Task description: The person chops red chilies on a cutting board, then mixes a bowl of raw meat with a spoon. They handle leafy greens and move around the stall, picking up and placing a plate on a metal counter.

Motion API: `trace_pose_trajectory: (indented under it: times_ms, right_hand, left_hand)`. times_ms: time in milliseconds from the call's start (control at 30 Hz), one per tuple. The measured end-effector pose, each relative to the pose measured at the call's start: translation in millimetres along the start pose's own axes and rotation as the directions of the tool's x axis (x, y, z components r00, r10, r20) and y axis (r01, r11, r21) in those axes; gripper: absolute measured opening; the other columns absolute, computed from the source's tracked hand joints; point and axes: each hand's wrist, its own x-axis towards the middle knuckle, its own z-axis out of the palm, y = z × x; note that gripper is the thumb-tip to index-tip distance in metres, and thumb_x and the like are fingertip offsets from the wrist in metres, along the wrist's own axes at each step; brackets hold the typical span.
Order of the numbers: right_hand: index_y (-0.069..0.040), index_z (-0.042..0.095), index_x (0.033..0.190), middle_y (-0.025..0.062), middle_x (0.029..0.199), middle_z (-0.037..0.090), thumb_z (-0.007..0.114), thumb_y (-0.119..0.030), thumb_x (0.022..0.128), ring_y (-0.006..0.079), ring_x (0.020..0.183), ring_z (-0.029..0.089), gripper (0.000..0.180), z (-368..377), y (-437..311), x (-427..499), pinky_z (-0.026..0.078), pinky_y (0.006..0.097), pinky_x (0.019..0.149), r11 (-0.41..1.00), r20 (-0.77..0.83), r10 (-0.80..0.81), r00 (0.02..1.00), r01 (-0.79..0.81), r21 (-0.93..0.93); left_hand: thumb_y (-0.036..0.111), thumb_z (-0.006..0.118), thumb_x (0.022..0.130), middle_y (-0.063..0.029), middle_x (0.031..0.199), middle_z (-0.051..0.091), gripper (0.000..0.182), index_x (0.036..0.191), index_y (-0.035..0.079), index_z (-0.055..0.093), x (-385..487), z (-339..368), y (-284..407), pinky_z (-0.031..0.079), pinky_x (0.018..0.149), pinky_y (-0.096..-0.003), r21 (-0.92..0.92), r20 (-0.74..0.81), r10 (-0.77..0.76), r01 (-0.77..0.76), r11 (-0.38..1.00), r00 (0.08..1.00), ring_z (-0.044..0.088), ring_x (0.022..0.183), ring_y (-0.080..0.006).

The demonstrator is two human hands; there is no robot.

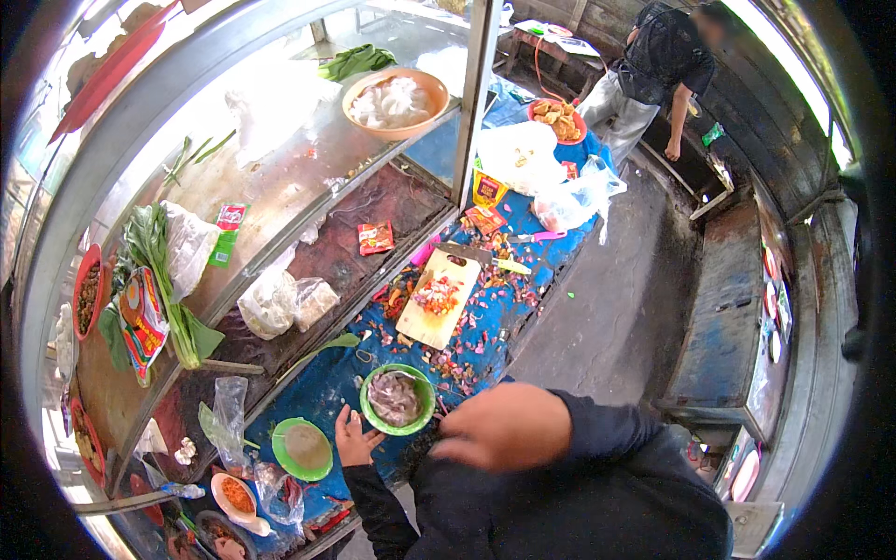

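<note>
A green bowl holding pale, greyish slices of food stands at the near edge of the blue-covered counter. Beside its left rim is my left hand, fingers apart; whether a fingertip touches the bowl is unclear. Motion blurs my right hand at the bowl's right. A thin metal utensil runs from it over the bowl rim, its tip unclear. To the left sits a second green bowl of cloudy liquid. Beyond the bowls, a wooden cutting board carries chopped red and white pieces.
A knife lies across the board's far end, among scattered peelings. A glass case frame borders the left side, with leafy greens on its shelf. Another person stands at the far right, beyond the fried food bowl.
</note>
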Motion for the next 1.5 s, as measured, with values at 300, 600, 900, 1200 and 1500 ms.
trace_pose_trajectory:
  times_ms: [300,600,900,1200,1500]
  right_hand:
    - [0.002,0.064,0.109,0.0278,0.116,0.059,0.034,-0.059,0.092,0.0411,0.114,0.054,0.070,252,274,-4,0.041,0.0443,0.098,0.289,0.097,0.939,0.329,-0.911,0.294]
    - [0.002,0.062,0.115,0.0275,0.120,0.057,0.037,-0.069,0.087,0.0405,0.116,0.053,0.081,311,311,-16,0.040,0.0453,0.099,0.167,0.144,0.956,0.256,-0.877,0.451]
    - [-0.004,0.066,0.108,0.0245,0.103,0.064,0.050,-0.048,0.089,0.0395,0.094,0.062,0.050,236,247,-41,0.049,0.0484,0.082,0.717,-0.041,0.697,0.716,-0.694,0.064]
    - [-0.001,0.061,0.090,0.0255,0.083,0.064,0.056,-0.044,0.089,0.0438,0.084,0.061,0.044,110,154,54,0.049,0.0500,0.074,0.902,-0.387,0.417,0.822,-0.426,0.068]
    - [-0.003,0.047,0.094,0.0269,0.079,0.063,0.053,-0.033,0.090,0.0474,0.075,0.060,0.031,148,140,109,0.048,0.0539,0.066,0.971,-0.258,0.202,0.945,-0.228,-0.075]
  left_hand:
    - [0.035,0.047,0.098,-0.0134,0.119,0.049,0.051,0.142,0.015,0.029,0,-3,9,0.058,0.063,-0.0416,0.061,0.074,-0.081,0.077,0.995,0.994,0.065,0.082,-0.0341]
    - [0.038,0.046,0.098,-0.0160,0.114,0.053,0.052,0.140,0.012,0.032,3,-5,19,0.059,0.059,-0.0383,0.008,0.056,-0.115,0.115,0.993,0.992,0.067,0.073,-0.0322]
    - [0.038,0.046,0.098,-0.0156,0.119,0.052,0.053,0.142,0.013,0.030,1,-8,9,0.059,0.062,-0.0369,-0.077,0.070,-0.090,0.095,0.992,0.993,0.068,0.078,-0.0315]
    - [0.043,0.046,0.097,-0.0137,0.119,0.052,0.056,0.143,0.014,0.028,-2,-6,0,0.056,0.072,-0.0382,-0.076,0.060,-0.044,0.049,0.996,0.997,0.064,0.086,-0.0261]
    - [0.045,0.044,0.098,-0.0133,0.118,0.053,0.057,0.139,0.008,0.033,-28,10,-20,0.056,0.072,-0.0363,-0.167,-0.067,-0.072,0.060,0.984,0.995,0.064,0.087,-0.0247]
